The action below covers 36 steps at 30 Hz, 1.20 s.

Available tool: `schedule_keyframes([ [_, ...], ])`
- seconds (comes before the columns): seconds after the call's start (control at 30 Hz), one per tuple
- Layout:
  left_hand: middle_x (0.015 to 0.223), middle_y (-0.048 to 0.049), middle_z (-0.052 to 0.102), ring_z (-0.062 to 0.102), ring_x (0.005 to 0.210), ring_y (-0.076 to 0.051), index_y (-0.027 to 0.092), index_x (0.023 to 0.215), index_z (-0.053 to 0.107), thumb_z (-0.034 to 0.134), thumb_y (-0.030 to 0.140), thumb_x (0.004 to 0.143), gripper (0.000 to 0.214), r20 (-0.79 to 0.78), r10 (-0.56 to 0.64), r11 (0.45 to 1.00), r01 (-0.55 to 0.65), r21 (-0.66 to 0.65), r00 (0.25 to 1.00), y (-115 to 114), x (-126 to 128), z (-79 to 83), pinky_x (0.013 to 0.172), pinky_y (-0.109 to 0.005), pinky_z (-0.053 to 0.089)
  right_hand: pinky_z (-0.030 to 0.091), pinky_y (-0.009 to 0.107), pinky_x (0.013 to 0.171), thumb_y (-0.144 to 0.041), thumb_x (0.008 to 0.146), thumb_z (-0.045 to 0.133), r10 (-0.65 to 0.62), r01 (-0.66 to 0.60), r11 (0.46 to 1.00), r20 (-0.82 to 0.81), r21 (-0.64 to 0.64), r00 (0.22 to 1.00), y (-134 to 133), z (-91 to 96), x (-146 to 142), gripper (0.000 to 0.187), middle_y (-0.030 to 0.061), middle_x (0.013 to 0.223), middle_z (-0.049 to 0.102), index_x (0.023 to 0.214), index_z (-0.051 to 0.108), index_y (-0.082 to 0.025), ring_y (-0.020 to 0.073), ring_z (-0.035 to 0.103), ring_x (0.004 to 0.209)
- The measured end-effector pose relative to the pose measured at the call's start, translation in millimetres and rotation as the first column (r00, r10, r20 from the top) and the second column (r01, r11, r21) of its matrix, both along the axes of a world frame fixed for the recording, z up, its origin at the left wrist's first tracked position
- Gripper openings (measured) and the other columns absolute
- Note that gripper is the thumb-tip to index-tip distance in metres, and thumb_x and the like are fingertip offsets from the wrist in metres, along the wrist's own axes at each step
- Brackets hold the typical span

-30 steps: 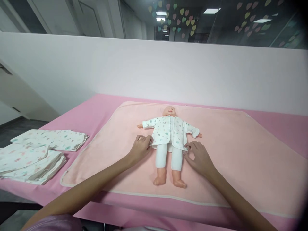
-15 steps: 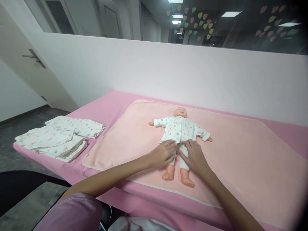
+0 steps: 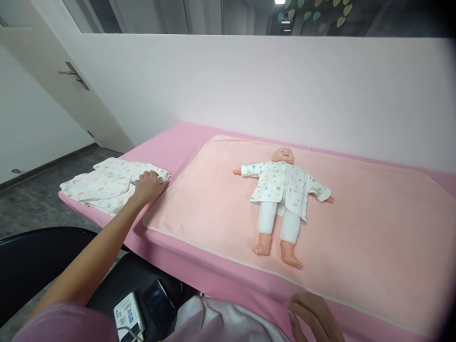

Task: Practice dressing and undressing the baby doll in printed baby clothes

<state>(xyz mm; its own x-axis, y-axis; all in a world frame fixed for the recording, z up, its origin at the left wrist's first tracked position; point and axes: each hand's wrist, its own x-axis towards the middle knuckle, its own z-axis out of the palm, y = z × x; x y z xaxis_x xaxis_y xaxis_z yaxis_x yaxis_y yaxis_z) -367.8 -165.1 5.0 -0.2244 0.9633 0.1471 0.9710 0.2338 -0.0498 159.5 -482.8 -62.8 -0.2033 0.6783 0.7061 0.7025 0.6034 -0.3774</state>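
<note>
A baby doll [image 3: 282,199] in a printed white top and white leggings lies on its back on a peach blanket [image 3: 356,223]. My left hand [image 3: 147,185] reaches far left and rests on a pile of folded printed baby clothes [image 3: 107,183], fingers curled over the cloth at its right edge. My right hand [image 3: 313,316] is low at the near edge of the pink table [image 3: 171,147], fingers bent and loosely apart, with nothing in it. Neither hand touches the doll.
A white wall runs behind the table. A door [image 3: 53,71] stands at the far left. Below the table's near edge are a black chair [image 3: 42,251], a dark device [image 3: 158,299] and a small white labelled box [image 3: 126,316].
Both hands left the doll's waist. My left hand swung left onto the folded clothes; my right hand drew back to the table's near edge. The view turned left.
</note>
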Motion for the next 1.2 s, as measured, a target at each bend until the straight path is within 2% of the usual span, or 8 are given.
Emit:
schedule_keyframes([
  [0.27,0.116,-0.0226,0.067,0.067,0.099,-0.035,0.006,0.123,0.051,0.042,0.036,0.102,0.037,0.025,0.008,0.998,-0.009,0.062,1.0,-7,28,55.1,0.084,-0.044,0.049,0.064,0.043,0.082,-0.013,0.095,0.063,0.095,-0.128,0.961,-0.141,-0.245,0.985,0,0.1,-34,0.033,0.0078,0.104,0.074,0.124,0.067,-0.029,0.0254,0.072,0.096],
  [0.4,0.094,-0.0132,0.068,0.065,0.088,-0.033,0.017,0.111,0.057,0.051,0.044,0.096,0.031,0.115,-0.376,0.9,0.333,0.282,0.919,-109,123,81.4,0.079,-0.043,0.047,0.062,0.042,0.091,-0.042,0.106,0.054,-0.086,-0.216,0.816,-0.481,-0.537,0.872,18,15.0,-46,0.035,0.0114,0.118,0.071,0.137,0.059,-0.027,0.0242,0.071,0.104],
  [0.5,0.094,-0.0084,0.07,0.064,0.085,-0.027,0.025,0.111,0.062,0.055,0.048,0.098,0.027,0.346,-0.876,0.42,0.885,0.202,0.337,-217,202,81.5,0.085,-0.043,0.047,0.063,0.045,0.088,-0.063,0.105,0.047,-0.163,-0.412,0.669,-0.663,-0.619,0.73,40,36.1,-49,0.056,0.0128,0.125,0.071,0.147,0.056,-0.027,0.028,0.071,0.111],
  [0.57,0.097,-0.0082,0.072,0.065,0.09,-0.028,0.026,0.119,0.063,0.061,0.06,0.095,0.042,0.493,-0.87,0.146,0.963,0.226,0.016,-262,236,76.1,0.087,-0.044,0.047,0.064,0.045,0.08,-0.067,0.1,0.056,-0.266,-0.443,0.618,-0.703,-0.65,0.66,49,49.1,-50,0.061,0.0126,0.12,0.074,0.145,0.06,-0.026,0.0308,0.073,0.108],
  [0.63,0.106,-0.0087,0.072,0.065,0.099,-0.028,0.026,0.122,0.062,0.061,0.06,0.097,0.043,0.583,-0.812,0.2,0.929,0.311,-0.02,-271,252,67.6,0.092,-0.045,0.047,0.064,0.044,0.075,-0.063,0.095,0.066,-0.363,-0.413,0.619,-0.71,-0.668,0.603,47,58.2,-54,0.06,0.0111,0.116,0.076,0.143,0.061,-0.026,0.031,0.074,0.101],
  [0.8,0.135,-0.0118,0.064,0.061,0.116,-0.026,0.022,0.135,0.055,0.052,0.058,0.103,0.048,0.873,-0.458,0.746,0.607,0.274,0.169,-219,255,33.4,0.103,-0.045,0.049,0.062,0.04,0.087,-0.041,0.099,0.067,-0.194,-0.245,0.793,-0.613,-0.557,0.766,-2,57.5,-72,0.04,0.0092,0.121,0.073,0.136,0.065,-0.028,0.0268,0.07,0.104],
  [0.97,0.107,-0.0094,0.07,0.066,0.099,-0.021,0.016,0.107,0.068,0.045,0.063,0.105,0.053,0.997,0.031,0.508,0.86,0.047,-0.072,-224,253,9.0,0.093,-0.036,0.052,0.059,0.035,0.082,-0.015,0.099,0.055,0.225,-0.349,0.902,-0.413,-0.254,0.883,-54,43.1,-89,0.032,0.0087,0.112,0.065,0.124,0.068,-0.03,0.0226,0.067,0.099],
  [1.2,0.107,-0.0063,0.067,0.061,0.089,-0.017,0.02,0.113,0.066,0.063,0.061,0.097,0.044,0.997,-0.071,0.37,0.927,0.062,-0.039,-272,247,18.6,0.079,-0.029,0.051,0.054,0.029,0.067,-0.008,0.094,0.059,0.302,-0.347,0.927,-0.269,-0.139,0.914,-90,47.6,-87,0.028,0.0057,0.095,0.064,0.115,0.063,-0.026,0.0182,0.061,0.079],
])
